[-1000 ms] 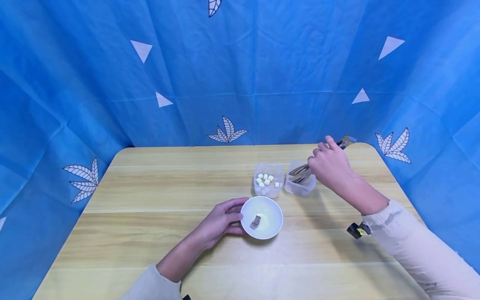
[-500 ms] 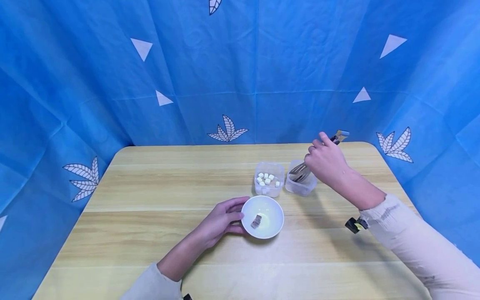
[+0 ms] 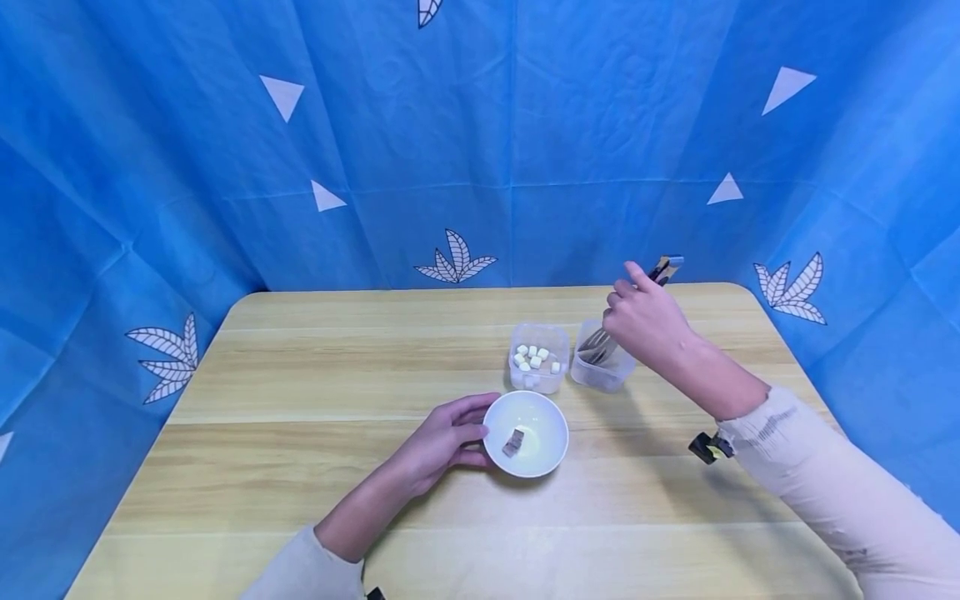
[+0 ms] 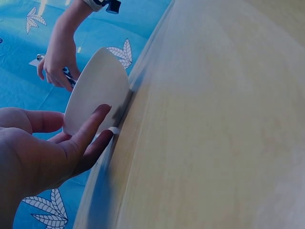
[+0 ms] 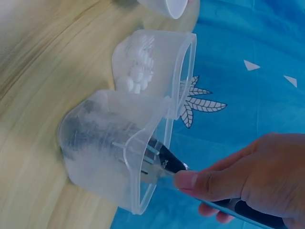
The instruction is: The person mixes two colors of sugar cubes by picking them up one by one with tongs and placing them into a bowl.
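My left hand [image 3: 442, 442] holds a white bowl [image 3: 543, 437] by its left side, thumb at the rim; in the left wrist view, fingers press its outer wall [image 4: 97, 88]. A small brown, cube-like piece or two [image 3: 513, 442] lie inside the bowl. My right hand [image 3: 648, 325] grips metal tongs [image 3: 597, 346] with dark handles. Their slotted heads reach down into the right clear plastic container [image 3: 600, 382]. In the right wrist view, something dark shows dimly through that container's wall [image 5: 90, 138]; whether the tongs pinch anything is hidden.
A second clear container [image 3: 542, 384] with several white cubes [image 3: 536, 362] stands just left of the first, behind the bowl. All rest on a wooden table [image 3: 337, 358]. A blue patterned curtain [image 3: 465, 125] hangs around its back and sides.
My right hand has shifted slightly left, and the tongs stand steeper, their heads closer together inside the right container. The left hand and bowl have stayed nearly still.
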The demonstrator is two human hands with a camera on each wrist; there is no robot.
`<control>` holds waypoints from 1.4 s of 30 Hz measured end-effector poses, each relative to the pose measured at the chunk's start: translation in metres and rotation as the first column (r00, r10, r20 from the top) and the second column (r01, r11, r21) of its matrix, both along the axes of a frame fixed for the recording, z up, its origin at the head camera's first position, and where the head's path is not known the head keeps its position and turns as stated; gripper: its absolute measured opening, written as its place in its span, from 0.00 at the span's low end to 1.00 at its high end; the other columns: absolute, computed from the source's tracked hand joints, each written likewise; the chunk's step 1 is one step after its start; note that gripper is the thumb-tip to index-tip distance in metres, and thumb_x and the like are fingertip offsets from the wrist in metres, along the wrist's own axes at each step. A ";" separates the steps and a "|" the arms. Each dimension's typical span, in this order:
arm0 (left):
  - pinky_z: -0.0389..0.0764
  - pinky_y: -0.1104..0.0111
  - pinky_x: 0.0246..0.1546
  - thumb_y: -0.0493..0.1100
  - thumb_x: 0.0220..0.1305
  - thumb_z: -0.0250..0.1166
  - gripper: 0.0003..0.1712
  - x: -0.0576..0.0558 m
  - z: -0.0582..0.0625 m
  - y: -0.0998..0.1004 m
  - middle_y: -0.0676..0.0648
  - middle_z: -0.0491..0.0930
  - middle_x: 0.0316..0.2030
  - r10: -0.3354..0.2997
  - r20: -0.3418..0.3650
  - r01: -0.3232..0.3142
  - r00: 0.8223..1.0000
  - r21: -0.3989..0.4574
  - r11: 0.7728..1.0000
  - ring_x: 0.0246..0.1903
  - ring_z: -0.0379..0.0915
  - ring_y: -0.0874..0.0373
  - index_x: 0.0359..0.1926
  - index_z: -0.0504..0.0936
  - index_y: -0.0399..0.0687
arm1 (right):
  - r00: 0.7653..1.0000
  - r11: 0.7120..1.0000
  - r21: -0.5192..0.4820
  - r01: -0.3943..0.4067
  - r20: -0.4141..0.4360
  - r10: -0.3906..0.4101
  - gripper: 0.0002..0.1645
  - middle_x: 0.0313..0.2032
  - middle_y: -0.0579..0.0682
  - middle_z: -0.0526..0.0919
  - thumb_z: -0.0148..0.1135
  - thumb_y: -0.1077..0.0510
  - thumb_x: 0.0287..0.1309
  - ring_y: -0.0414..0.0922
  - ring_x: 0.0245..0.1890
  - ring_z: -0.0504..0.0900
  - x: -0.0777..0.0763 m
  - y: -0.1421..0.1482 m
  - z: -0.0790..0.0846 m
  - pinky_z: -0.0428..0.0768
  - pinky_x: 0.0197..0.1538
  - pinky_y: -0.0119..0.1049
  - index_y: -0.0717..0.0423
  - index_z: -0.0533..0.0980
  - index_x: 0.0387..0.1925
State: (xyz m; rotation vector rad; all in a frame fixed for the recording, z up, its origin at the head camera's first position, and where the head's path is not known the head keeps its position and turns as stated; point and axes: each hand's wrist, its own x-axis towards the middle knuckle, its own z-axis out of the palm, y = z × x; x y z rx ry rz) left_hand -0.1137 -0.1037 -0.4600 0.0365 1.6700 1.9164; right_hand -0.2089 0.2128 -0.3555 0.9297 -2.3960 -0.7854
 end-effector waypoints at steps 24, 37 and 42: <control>0.92 0.59 0.48 0.32 0.72 0.55 0.34 -0.001 0.001 0.000 0.33 0.67 0.74 -0.006 0.003 0.006 1.000 -0.004 1.000 0.54 0.83 0.50 0.77 0.64 0.42 | 0.995 0.986 0.131 -0.098 0.013 0.097 0.08 0.35 0.49 0.91 0.70 0.68 0.60 0.50 0.42 0.80 -0.011 0.001 -0.007 0.72 0.62 0.49 0.51 0.88 0.33; 0.92 0.57 0.49 0.31 0.72 0.54 0.34 -0.001 0.002 0.000 0.32 0.66 0.74 -0.004 -0.003 0.004 1.000 -0.001 1.000 0.55 0.82 0.49 0.77 0.64 0.41 | 0.990 0.989 0.055 -0.140 -0.028 0.141 0.10 0.27 0.49 0.88 0.69 0.69 0.57 0.49 0.34 0.79 -0.010 0.005 -0.014 0.72 0.53 0.46 0.54 0.86 0.24; 0.92 0.58 0.49 0.31 0.72 0.55 0.34 -0.001 0.003 0.000 0.32 0.66 0.74 -0.008 -0.005 0.008 1.000 -0.003 1.000 0.54 0.83 0.50 0.77 0.64 0.41 | 0.991 0.991 0.032 -0.131 -0.016 0.132 0.10 0.27 0.50 0.89 0.69 0.70 0.56 0.50 0.34 0.79 -0.008 0.007 -0.017 0.73 0.54 0.47 0.55 0.86 0.24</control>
